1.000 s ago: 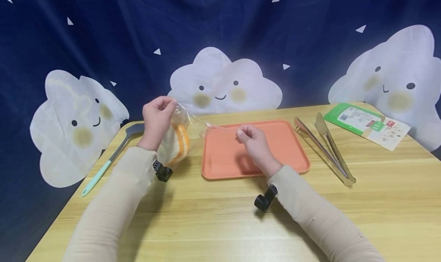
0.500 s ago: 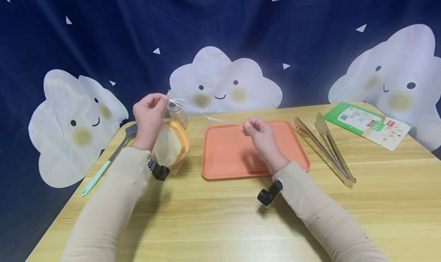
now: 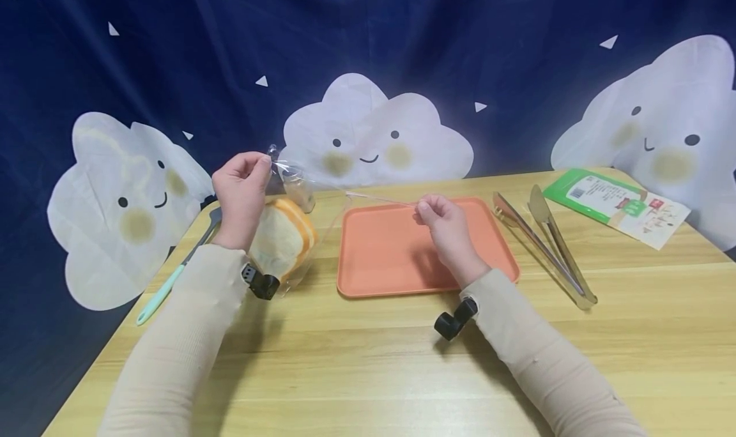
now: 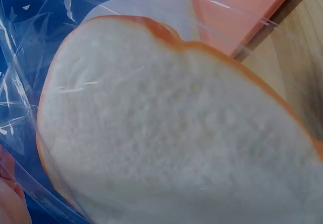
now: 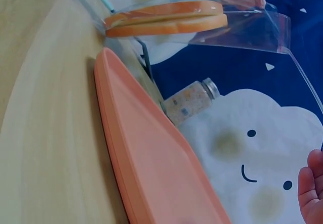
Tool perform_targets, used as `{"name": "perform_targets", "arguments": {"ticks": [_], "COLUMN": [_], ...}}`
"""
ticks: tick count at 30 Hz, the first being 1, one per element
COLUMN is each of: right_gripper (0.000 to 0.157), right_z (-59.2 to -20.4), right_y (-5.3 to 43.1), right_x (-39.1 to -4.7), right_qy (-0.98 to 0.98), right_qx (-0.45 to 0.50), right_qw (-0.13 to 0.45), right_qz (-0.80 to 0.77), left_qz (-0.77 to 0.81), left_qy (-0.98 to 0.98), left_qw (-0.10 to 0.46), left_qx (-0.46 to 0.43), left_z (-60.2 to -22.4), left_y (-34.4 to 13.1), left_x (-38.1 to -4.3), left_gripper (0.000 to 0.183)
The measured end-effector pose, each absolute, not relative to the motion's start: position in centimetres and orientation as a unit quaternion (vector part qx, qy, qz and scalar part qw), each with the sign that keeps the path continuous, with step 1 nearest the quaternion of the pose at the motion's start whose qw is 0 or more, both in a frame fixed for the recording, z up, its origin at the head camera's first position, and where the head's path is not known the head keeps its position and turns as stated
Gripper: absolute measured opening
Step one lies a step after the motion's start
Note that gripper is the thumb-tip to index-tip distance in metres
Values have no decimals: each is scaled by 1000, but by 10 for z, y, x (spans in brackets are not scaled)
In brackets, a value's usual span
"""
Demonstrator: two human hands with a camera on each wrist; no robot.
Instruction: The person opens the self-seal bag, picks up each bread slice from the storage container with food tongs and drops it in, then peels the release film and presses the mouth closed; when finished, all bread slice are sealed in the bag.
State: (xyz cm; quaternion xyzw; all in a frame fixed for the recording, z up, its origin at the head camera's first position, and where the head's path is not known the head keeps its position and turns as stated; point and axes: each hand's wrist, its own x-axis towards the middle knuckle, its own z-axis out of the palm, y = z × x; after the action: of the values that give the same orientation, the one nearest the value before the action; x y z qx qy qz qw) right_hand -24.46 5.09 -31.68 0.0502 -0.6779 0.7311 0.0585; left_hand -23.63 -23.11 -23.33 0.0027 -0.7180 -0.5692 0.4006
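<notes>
My left hand (image 3: 240, 191) pinches the top of a clear plastic bag (image 5: 252, 30), left of the tray. Inside the bag hang two bread slices (image 3: 282, 236), white with orange-brown crusts; one fills most of the left wrist view. Over the tray, my right hand (image 3: 447, 232) pinches the end of a thin clear strip (image 3: 379, 199) between thumb and forefinger. The strip stretches taut toward the bag's edge; in the right wrist view it runs from the bag's corner down toward the right hand (image 5: 312, 188).
An orange tray (image 3: 425, 258) lies mid-table. Metal tongs (image 3: 552, 252) and a green-and-white packet (image 3: 618, 207) lie to its right. On the left is a turner (image 3: 163, 293) with a mint handle. A small jar (image 5: 186, 103) with a metal cap stands behind the bag.
My hands have drawn apart, the left one moving left and slightly up with the bag, the right one moving right. The bread slices show more, and the strip spans a longer gap.
</notes>
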Motion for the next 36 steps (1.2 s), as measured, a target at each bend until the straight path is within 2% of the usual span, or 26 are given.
{"name": "perform_targets", "arguments": {"ticks": [11, 18, 22, 31, 36], "right_gripper": [12, 12, 14, 11, 15], "right_z": [-318, -317, -316, -316, -317], "right_y": [69, 78, 84, 94, 99], "right_x": [-250, -253, -254, -256, -257], "right_qy": [-677, -664, -648, -600, -580], "right_qx": [32, 17, 27, -6, -26], "right_qw": [53, 78, 86, 99, 98], "right_qz": [734, 744, 756, 794, 808], "left_qz": [-566, -570, -563, -583, -586], "left_qy": [-707, -696, -696, -683, -679], "left_qw": [424, 435, 446, 439, 443], "left_qx": [11, 14, 11, 33, 29], "left_z": [-233, -231, -229, -228, -228], "left_y": [-234, -237, -238, -244, -245], "left_x": [-237, -237, -235, -233, -233], "left_gripper": [11, 14, 10, 7, 7]}}
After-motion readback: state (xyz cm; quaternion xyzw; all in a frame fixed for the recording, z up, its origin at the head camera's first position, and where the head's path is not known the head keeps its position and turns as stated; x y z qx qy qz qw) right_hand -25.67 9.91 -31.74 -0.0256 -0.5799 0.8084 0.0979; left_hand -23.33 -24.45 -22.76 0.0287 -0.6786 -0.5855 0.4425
